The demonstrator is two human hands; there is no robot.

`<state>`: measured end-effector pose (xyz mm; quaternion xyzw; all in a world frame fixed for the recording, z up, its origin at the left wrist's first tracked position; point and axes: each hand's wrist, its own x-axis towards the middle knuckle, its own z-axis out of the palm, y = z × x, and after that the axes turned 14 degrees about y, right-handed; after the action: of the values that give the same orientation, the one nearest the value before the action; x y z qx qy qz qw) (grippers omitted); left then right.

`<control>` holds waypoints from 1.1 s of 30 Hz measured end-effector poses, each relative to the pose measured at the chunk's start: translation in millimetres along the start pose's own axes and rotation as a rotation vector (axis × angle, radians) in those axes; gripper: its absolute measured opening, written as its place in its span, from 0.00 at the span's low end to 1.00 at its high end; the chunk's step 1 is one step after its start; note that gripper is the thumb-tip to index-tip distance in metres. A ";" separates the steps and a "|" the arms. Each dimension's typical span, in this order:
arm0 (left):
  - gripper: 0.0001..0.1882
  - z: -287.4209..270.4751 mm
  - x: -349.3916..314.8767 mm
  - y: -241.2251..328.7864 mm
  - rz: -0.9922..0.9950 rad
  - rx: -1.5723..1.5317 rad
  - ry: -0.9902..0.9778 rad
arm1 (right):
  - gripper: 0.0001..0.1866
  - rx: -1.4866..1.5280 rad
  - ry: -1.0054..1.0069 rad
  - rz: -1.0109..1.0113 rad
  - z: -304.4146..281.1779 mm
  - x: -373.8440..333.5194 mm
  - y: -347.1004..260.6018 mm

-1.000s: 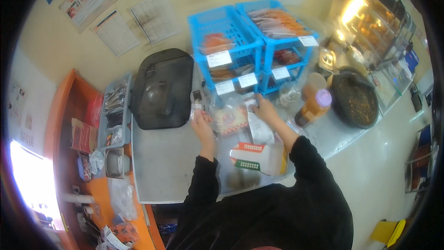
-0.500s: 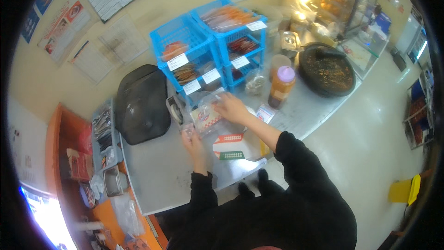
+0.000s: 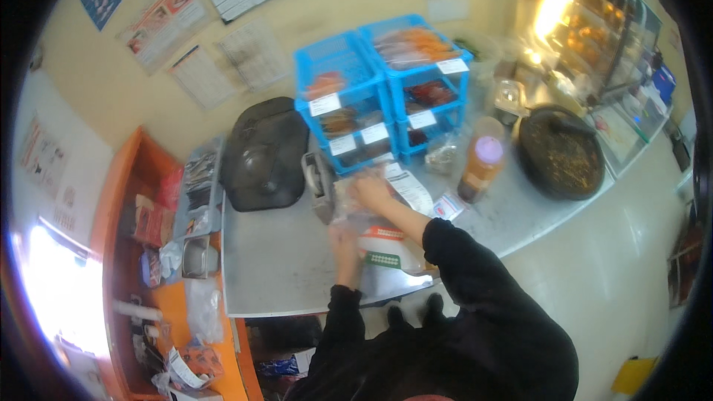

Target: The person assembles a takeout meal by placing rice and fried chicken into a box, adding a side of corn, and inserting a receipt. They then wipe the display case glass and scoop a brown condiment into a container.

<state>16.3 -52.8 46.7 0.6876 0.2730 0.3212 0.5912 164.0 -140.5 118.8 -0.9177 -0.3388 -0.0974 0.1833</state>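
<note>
Fingers of my right hand (image 3: pixel 371 191) are bent down onto a clear plastic packet (image 3: pixel 344 199), though blur and the back of the hand hide whether they grip it or only press. With my left hand (image 3: pixel 346 252) I am at the near edge of that packet, where the thumb and fingers smear together; I cannot tell if they are pinching film or merely touching it. Half a second ago my right hand was to the right of the packet and its checked pattern showed plainly; now that hand has come across on top and covers much of it. My left hand has also shifted, away from beside the grey tape dispenser (image 3: pixel 319 191) to the left edge of the red-and-green paperboard piece (image 3: pixel 386 246). The packet lies on the metal table (image 3: pixel 275 267), just right of the dispenser and in front of the blue baskets (image 3: pixel 371 96). Meanwhile the printed slip (image 3: pixel 410 189), mostly hidden by my right hand and forearm before, now shows just beside that hand, with a small sachet (image 3: pixel 448 206) to its right. To my judgement, this means the work is centred on the packet, and the slip is not in my fingers.
</note>
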 end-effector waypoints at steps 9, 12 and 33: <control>0.32 -28.3 6.0 72.9 0.427 -0.054 0.311 | 0.11 0.542 0.441 -0.148 -74.5 -128.3 -4.5; 0.33 -1.6 -20.6 101.1 0.553 -0.032 0.300 | 0.12 0.647 0.329 -0.066 -98.6 -223.5 24.7; 0.19 428.9 -494.5 224.3 0.596 -0.493 -1.263 | 0.15 0.097 0.368 0.992 -219.0 -668.2 310.0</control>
<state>24.4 -733.9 168.9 0.6338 -0.3972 0.0634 0.6607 -146.2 -838.3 32.6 -0.9259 0.1698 -0.1427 0.3059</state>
